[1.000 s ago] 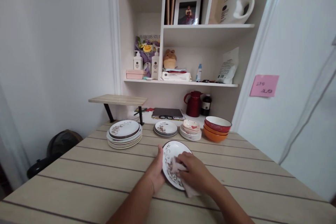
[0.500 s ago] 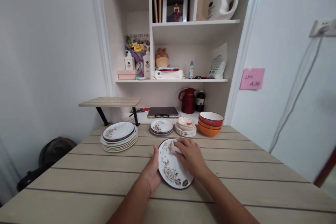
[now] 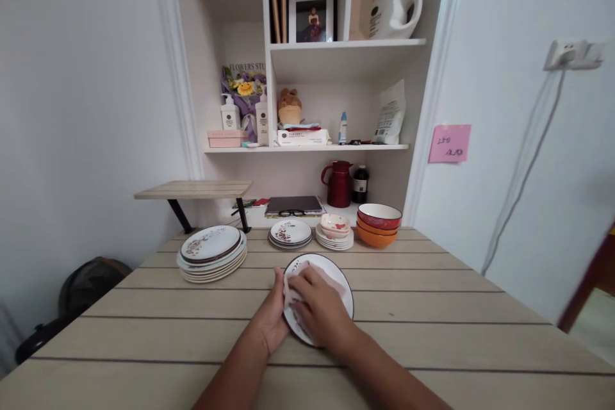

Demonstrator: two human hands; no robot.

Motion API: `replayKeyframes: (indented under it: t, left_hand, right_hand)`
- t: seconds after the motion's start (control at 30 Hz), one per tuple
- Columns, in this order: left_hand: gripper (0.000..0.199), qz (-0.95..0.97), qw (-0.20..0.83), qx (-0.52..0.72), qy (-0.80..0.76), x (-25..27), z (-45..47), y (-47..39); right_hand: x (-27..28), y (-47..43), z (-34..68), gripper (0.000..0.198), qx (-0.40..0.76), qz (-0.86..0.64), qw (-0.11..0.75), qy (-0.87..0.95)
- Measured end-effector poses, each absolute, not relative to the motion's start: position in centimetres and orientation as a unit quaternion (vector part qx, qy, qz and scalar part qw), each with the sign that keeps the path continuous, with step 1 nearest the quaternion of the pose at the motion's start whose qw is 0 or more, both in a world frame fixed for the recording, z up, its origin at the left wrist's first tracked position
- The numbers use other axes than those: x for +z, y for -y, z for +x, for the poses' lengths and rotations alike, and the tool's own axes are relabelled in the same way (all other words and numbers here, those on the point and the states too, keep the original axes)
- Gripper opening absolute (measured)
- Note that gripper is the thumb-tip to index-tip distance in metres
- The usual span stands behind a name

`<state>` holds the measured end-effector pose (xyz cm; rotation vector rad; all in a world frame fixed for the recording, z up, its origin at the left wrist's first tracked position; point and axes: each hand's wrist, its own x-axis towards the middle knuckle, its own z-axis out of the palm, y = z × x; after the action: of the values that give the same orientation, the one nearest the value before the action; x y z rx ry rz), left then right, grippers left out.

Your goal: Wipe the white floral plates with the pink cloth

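A white plate (image 3: pixel 335 267) with a dark rim is in front of me, tilted a little, its floral pattern mostly covered. My left hand (image 3: pixel 273 317) grips its left edge, thumb up along the rim and the fingers hidden beneath. With my right hand (image 3: pixel 321 307) I press a pale pinkish cloth (image 3: pixel 291 293), perhaps a tissue, against the plate's face. The cloth spreads under my bent fingers towards the left rim.
Behind the plate stand a large plate stack (image 3: pixel 211 256), smaller patterned plates (image 3: pixel 291 232), little dishes (image 3: pixel 335 240) and stacked bowls (image 3: pixel 378 230). A small raised shelf (image 3: pixel 195 189) is at the back left. Further back are a red jug (image 3: pixel 339 184) and a laptop-like slab (image 3: pixel 294 205).
My right hand has slid with the cloth from the plate's upper right to its left and middle. The cloth is more spread out. My left hand keeps its hold; the view has shifted slightly.
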<state>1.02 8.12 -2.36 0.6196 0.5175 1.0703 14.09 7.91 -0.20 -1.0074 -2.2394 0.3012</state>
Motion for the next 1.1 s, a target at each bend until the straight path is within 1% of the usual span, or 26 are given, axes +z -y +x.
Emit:
replayKeyframes:
  t: [0.07, 0.13, 0.2, 0.3, 0.37, 0.43, 0.5, 0.57, 0.6, 0.63, 0.73, 0.77, 0.8, 0.87, 0.97, 1.1]
  left_hand:
    - [0.067, 0.290, 0.779, 0.505, -0.231, -2.5, 1.2, -8.3]
    - [0.060, 0.296, 0.769, 0.521, -0.223, -2.6, 1.4, -8.3]
    - [0.056, 0.301, 0.750, 0.543, -0.227, -2.6, 1.5, -8.3]
    - [0.054, 0.297, 0.729, 0.570, -0.234, -2.7, 1.5, -8.3]
    - [0.053, 0.288, 0.725, 0.581, -0.233, -2.8, 1.4, -8.4]
    - [0.052, 0.278, 0.721, 0.588, -0.239, -3.0, 1.4, -8.4]
    - [0.051, 0.268, 0.716, 0.594, -0.250, -3.1, 1.3, -8.5]
    - [0.052, 0.263, 0.710, 0.603, -0.252, -3.2, 1.3, -8.5]
    - [0.052, 0.261, 0.707, 0.607, -0.251, -3.2, 1.2, -8.6]
    - [0.053, 0.259, 0.705, 0.612, -0.249, -3.2, 1.2, -8.6]
    - [0.055, 0.251, 0.700, 0.624, -0.239, -3.5, 0.9, -9.0]
    - [0.056, 0.249, 0.700, 0.626, -0.234, -3.5, 0.8, -9.1]
    - [0.057, 0.249, 0.701, 0.627, -0.231, -3.6, 0.7, -9.2]
    - [0.059, 0.251, 0.702, 0.625, -0.230, -3.6, 0.5, -9.4]
    - [0.061, 0.256, 0.693, 0.627, -0.247, -3.5, 0.4, -9.6]
    - [0.064, 0.257, 0.631, 0.656, -0.325, -3.8, 0.1, -9.9]
  right_hand:
    - [0.0, -8.7, 14.8, 0.053, 0.126, -0.381, 0.362, 0.841]
    - [0.4, -9.4, 15.8, 0.067, 0.163, -0.367, 0.389, 0.829]
    - [0.8, -9.6, 16.8, 0.073, 0.232, -0.332, 0.408, 0.818]
    - [1.6, -9.3, 18.1, 0.066, 0.369, -0.273, 0.437, 0.773]
    - [2.0, -9.4, 18.9, 0.061, 0.436, -0.266, 0.490, 0.706]
    - [2.2, -9.9, 19.7, 0.057, 0.449, -0.300, 0.576, 0.614]
    - [1.8, -10.7, 20.4, 0.054, 0.413, -0.368, 0.652, 0.519]
    - [1.1, -11.5, 20.7, 0.051, 0.399, -0.437, 0.673, 0.444]
    - [0.6, -11.7, 20.7, 0.051, 0.425, -0.451, 0.662, 0.422]
    - [0.2, -11.8, 20.4, 0.051, 0.475, -0.448, 0.638, 0.409]
    - [-0.7, -11.2, 18.9, 0.048, 0.689, -0.367, 0.505, 0.369]
    - [-0.9, -10.8, 18.4, 0.048, 0.743, -0.335, 0.463, 0.349]
    - [-1.0, -10.4, 17.8, 0.045, 0.778, -0.302, 0.441, 0.330]
    - [-1.2, -9.9, 17.0, 0.040, 0.823, -0.250, 0.417, 0.294]
    - [-1.6, -9.8, 16.5, 0.038, 0.852, -0.218, 0.407, 0.247]
    - [-2.1, -10.3, 16.2, 0.040, 0.856, -0.223, 0.419, 0.203]
